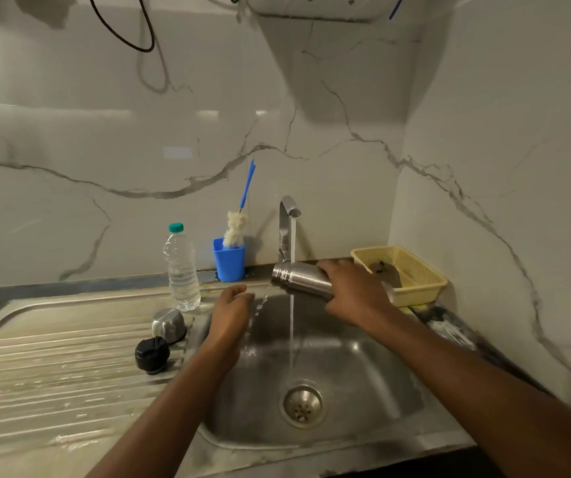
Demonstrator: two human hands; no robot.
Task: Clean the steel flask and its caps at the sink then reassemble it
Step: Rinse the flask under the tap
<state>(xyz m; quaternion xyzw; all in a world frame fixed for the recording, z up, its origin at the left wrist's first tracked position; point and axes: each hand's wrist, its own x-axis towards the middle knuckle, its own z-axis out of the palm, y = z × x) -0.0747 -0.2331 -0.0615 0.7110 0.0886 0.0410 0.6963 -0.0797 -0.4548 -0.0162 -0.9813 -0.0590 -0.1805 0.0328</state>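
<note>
Black cap (pixel 152 355): dark ribbed plastic, standing on the ridged drainboard of the counter (pixel 53 357), near the sink's left rim.
Steel cap (pixel 168 325): rounded brushed metal, just behind the black cap, also on the drainboard.
Plastic bottle (pixel 181 269): clear with a green lid, upright behind both caps.
Blue cup (pixel 228 259): against the wall, with a bottle brush (pixel 235 229) standing in it.
Left hand (pixel 230 312): over the basin's left edge, fingers loosely cupped and holding nothing; a thin trickle falls just beside it.
Tap (pixel 288 225): running, its stream dropping to the drain (pixel 303 404) of the sink (pixel 363 367).
Flask (pixel 303 279): brushed steel, uncapped, held nearly level above the basin, threaded mouth pointing left; the stream crosses its neck.
Right hand (pixel 354 294): wrapped round the flask's body, palm down, forearm reaching in from the right.
Yellow basket (pixel 415 270): on the counter behind the right hand.
</note>
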